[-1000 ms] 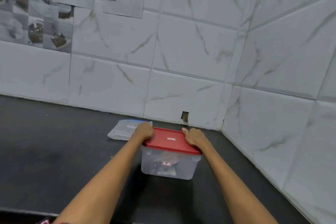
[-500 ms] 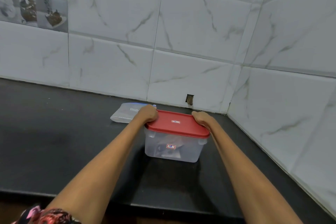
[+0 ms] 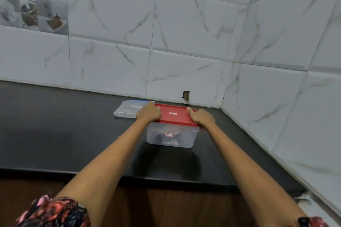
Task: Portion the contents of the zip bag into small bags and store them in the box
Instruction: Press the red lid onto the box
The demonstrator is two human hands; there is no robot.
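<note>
Both arms are stretched out over the counter point(image 3: 55, 134), and both hands are on the box point(image 3: 170, 137). The left hand point(image 3: 149, 112) sits at the left end of the red lid point(image 3: 175, 116), fingers curled over the lid's edge and gripping it. The right hand point(image 3: 202, 118) takes the opposite end, thumb lying on top of the lid and the fingers wrapped down around the right rim, so it too has a firm hold. The lid sits flat and closed on the box. The box is clear plastic, standing upright on the dark counter near the back corner where the 2 tiled walls meet, and pale bagged contents show through its front wall, though what they are is too blurred to tell. A small red-edged label point(image 3: 168, 134) is stuck on the front of the box, and another small label sits on top of the lid. Just behind the left hand, the zip bag point(image 3: 127, 110) lies flat on the counter, close to the back wall, its blue seal strip running along the far edge; part of it is hidden by the hand. Low in the back wall point(image 3: 184, 61), just beyond the box, there is a small dark hole point(image 3: 186, 95) in the tile. Printed sheets with food photos point(image 3: 33, 5) are stuck high on the wall at the left. Floral sleeves point(image 3: 55, 212) frame the bottom of the view.
</note>
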